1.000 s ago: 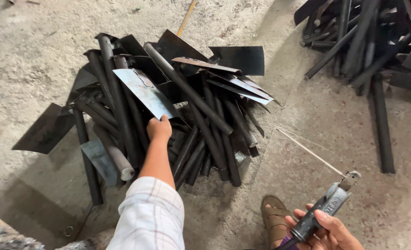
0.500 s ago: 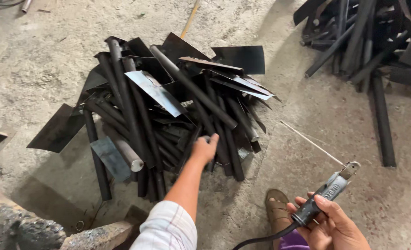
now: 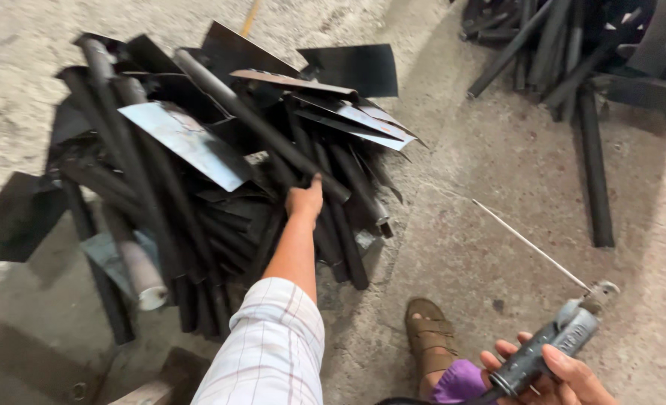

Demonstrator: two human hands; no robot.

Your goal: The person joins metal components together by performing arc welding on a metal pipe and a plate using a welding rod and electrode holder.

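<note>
A heap of dark metal spade blades with tube sockets (image 3: 198, 172) lies on the concrete floor. My left hand (image 3: 305, 199) reaches into the heap and touches a black tube near its middle; whether the fingers grip it is hidden. My right hand (image 3: 550, 371) at the lower right is shut on a grey welding electrode holder (image 3: 550, 349), from which a thin welding rod (image 3: 528, 244) points up and left over the floor.
A second pile of dark tubes and plates (image 3: 580, 52) lies at the top right. My sandalled foot (image 3: 430, 334) rests on the floor between the hands. A pale tube (image 3: 139, 270) sticks out of the heap's near left side.
My left hand has moved right, from the pale blade at the heap's left to the black tubes in the middle. The right hand still holds the electrode holder.
</note>
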